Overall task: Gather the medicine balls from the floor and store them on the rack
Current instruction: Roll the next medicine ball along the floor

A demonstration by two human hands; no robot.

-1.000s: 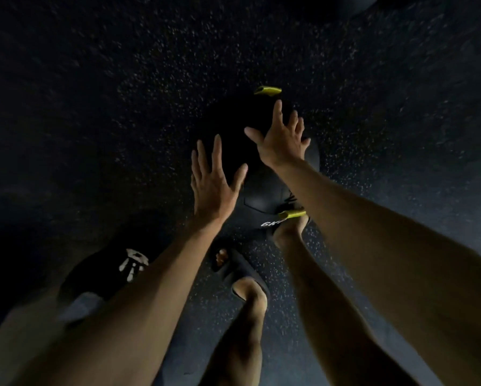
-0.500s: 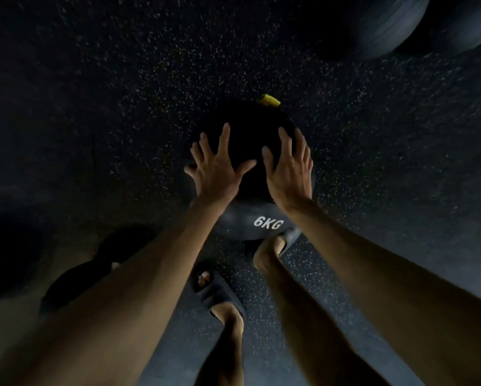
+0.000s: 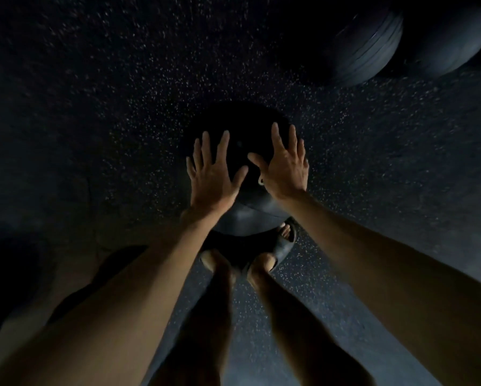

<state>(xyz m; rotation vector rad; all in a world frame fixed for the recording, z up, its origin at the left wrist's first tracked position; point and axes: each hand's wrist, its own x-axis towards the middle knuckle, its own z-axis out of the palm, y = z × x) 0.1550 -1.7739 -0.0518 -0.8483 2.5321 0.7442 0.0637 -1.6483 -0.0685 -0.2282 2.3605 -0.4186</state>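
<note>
- Head view is showing the medicine ball (image 3: 240, 140) sitting on the speckled floor (image 3: 108, 112), straight ahead of and below both hands, just beyond the person's sandalled feet (image 3: 285, 240)
- Being round, the ball is offering no long axis; it is lying centred between the two arms, so neither hand is looking nearer
- The left hand (image 3: 214, 176) is spreading wide with straight fingers, palm down over the ball's left shoulder, and the right hand (image 3: 286, 171) is mirroring it over the right shoulder
- Neither hand is curling round anything; whether the palms are touching the ball or hanging just above it cannot be told in this dim light
- The coming move is probably calling for both hands sliding down the sides to cup the ball from underneath
- A ribbed dark ball (image 3: 370, 48) and another dark ball (image 3: 450, 32) are lying well apart from it, at the floor's far right
</note>
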